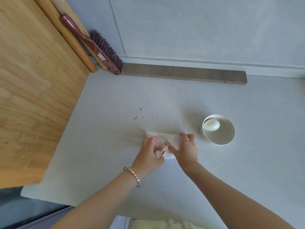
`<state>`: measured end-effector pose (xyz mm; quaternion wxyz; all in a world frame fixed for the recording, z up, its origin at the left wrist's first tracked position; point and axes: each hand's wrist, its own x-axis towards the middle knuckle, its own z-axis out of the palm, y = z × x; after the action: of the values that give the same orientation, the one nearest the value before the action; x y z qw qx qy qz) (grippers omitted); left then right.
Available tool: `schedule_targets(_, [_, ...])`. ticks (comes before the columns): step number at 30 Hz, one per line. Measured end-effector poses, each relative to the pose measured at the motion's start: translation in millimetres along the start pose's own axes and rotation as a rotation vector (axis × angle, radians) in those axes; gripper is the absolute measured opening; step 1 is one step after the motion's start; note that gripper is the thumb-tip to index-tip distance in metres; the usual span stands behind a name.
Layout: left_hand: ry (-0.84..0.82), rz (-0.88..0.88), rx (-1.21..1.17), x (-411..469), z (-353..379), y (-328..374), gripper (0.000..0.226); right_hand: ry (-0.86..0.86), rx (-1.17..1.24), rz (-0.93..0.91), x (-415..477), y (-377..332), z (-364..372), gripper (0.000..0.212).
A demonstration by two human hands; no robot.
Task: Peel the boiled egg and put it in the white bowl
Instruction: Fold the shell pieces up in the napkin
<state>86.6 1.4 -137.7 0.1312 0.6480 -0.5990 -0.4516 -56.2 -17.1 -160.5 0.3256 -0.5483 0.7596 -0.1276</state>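
A peeled white egg (211, 125) lies inside the white bowl (222, 138) on the pale counter, to the right of my hands. A crumpled white paper towel (162, 137) lies on the counter with brownish shell bits in its fold. My left hand (149, 152) and my right hand (185, 149) both pinch the towel, gathering it between them. The bowl stands about a hand's width from my right hand.
A large wooden board (33, 88) covers the left side. Rolling pins (69, 38) and a dark red brush (97, 47) lean at the back left. A grey wooden bar (183, 74) lies along the wall. Small brown crumbs (136, 117) dot the counter behind the towel.
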Motion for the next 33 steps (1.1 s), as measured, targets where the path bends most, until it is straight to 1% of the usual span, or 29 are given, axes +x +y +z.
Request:
schedule_targets(1, [0.020,0.010,0.060,2,0,-1,0.055,-0.002,-0.014,-0.007,1,1,0,0.060])
schedule_targets(2, [0.054,0.004,0.075,4,0,-2,0.050,-0.020,-0.025,-0.017,2,1,1,0.058])
schedule_targets(5, [0.139,-0.062,0.047,11,2,-2,0.034,-0.076,0.014,-0.033,3,0,3,0.032])
schedule_targets(6, [0.154,-0.086,0.040,15,3,-3,0.033,-0.081,0.046,-0.035,3,-1,4,0.025])
schedule_targets(8, [0.162,-0.126,0.072,20,6,-6,0.031,-0.079,0.127,-0.041,0,0,3,0.016])
schedule_targets(9, [0.159,-0.127,0.089,21,6,-5,0.029,-0.073,0.185,-0.039,-2,-1,2,0.014])
schedule_targets(11, [0.159,-0.056,0.092,24,5,-4,0.023,-0.062,0.286,-0.034,-6,-4,-2,0.012])
schedule_targets(12, [0.183,-0.023,0.070,25,5,-4,0.021,-0.066,0.305,-0.049,-8,-6,-3,0.012])
schedule_targets(14, [0.232,-0.035,-0.016,21,5,3,0.015,-0.098,0.319,-0.102,-14,-9,-5,0.013])
schedule_targets(15, [0.258,-0.056,-0.063,19,4,6,0.016,-0.127,0.332,-0.128,-17,-9,-5,0.016])
schedule_targets(16, [0.288,-0.077,-0.106,17,3,7,0.022,-0.151,0.337,-0.152,-20,-10,-5,0.020])
schedule_targets(17, [0.295,-0.098,-0.124,16,3,7,0.027,-0.164,0.335,-0.176,-23,-9,-4,0.020])
schedule_targets(18, [0.294,-0.092,-0.131,15,4,8,0.027,-0.159,0.329,-0.192,-25,-9,-4,0.016])
schedule_targets(20, [0.287,-0.027,-0.080,14,7,7,0.005,-0.122,0.319,-0.191,-26,-8,-2,0.006])
schedule_targets(23, [0.307,0.071,0.039,10,11,5,0.019,-0.081,0.315,-0.124,-25,-8,1,0.011])
schedule_targets(25, [0.301,0.127,0.116,7,13,3,0.027,-0.094,0.401,-0.055,-25,-10,-1,0.020])
schedule_targets(27, [0.236,0.209,0.157,2,17,1,0.031,-0.141,0.470,-0.010,-23,-11,-3,0.027])
schedule_targets(29, [0.154,0.277,0.221,-4,23,-3,0.039,-0.193,0.485,0.006,-21,-11,-5,0.026])
schedule_targets(31, [0.104,0.298,0.270,-7,24,-7,0.047,-0.228,0.542,0.034,-20,-12,-7,0.026])
schedule_targets(33, [0.090,0.299,0.272,-7,21,-10,0.044,-0.238,0.566,0.050,-19,-11,-7,0.031])
